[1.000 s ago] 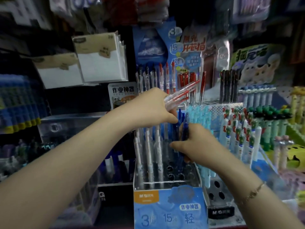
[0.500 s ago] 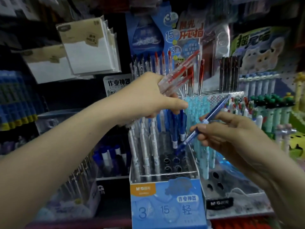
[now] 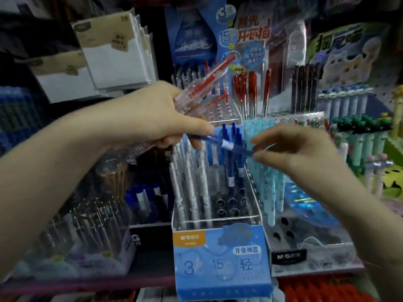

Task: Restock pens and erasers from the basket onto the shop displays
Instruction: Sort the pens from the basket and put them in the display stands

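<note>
My left hand grips a bundle of clear pens with red parts, which point up and to the right. A blue pen lies almost level between both hands; my left thumb and fingers touch its left end and my right hand pinches its right end. Both hands hover above the blue M&G pen display box, which holds white pens on its left, blue pens at its back right and several empty holes in front. The basket is out of sight.
Light blue patterned pens fill the holder to the right, with a clear blue disc in it. Red pens and dark pens stand behind. Green-capped pens are far right, white note pads hang upper left, capped pens lower left.
My right hand lifted a blue pen out of the display box, then turned it from a steep tilt to almost level, and my left hand's fingertips now meet its left end.
</note>
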Demonstrator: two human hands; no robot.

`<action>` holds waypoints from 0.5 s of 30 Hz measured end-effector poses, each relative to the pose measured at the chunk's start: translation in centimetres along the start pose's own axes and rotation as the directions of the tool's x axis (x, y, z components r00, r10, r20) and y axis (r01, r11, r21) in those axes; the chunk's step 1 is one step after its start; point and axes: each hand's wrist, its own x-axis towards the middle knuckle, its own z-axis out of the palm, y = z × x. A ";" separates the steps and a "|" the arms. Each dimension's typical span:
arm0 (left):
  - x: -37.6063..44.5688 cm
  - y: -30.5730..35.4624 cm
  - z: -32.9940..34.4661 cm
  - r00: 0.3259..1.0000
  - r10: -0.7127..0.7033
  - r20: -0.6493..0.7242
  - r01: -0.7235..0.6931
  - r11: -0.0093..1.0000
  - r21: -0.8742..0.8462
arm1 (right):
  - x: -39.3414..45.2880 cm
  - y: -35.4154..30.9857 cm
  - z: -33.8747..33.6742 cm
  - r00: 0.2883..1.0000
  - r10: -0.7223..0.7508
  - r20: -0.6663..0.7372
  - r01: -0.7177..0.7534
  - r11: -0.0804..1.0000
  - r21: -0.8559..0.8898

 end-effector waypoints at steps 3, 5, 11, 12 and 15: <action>0.5 0.9 0.0 0.998 -0.013 0.059 0.007 0.994 0.109 | 0.0 0.1 1.3 0.980 -0.048 0.191 0.104 0.950 -0.296; 0.9 1.5 0.2 0.995 -0.037 0.094 0.018 0.980 0.197 | 0.9 0.5 1.3 0.990 -0.097 0.101 0.130 0.906 -0.403; 1.9 2.8 1.3 0.986 -0.081 0.147 0.033 0.952 0.304 | 3.8 1.5 1.8 0.995 -0.051 0.089 0.092 0.837 -0.540; 2.1 2.8 1.5 0.986 -0.077 0.146 0.028 0.948 0.316 | 4.0 1.6 2.2 0.995 -0.045 0.090 0.088 0.819 -0.567; 2.5 2.7 2.0 0.987 -0.081 0.136 0.031 0.940 0.340 | 4.3 1.4 2.9 0.996 -0.033 0.078 0.073 0.801 -0.594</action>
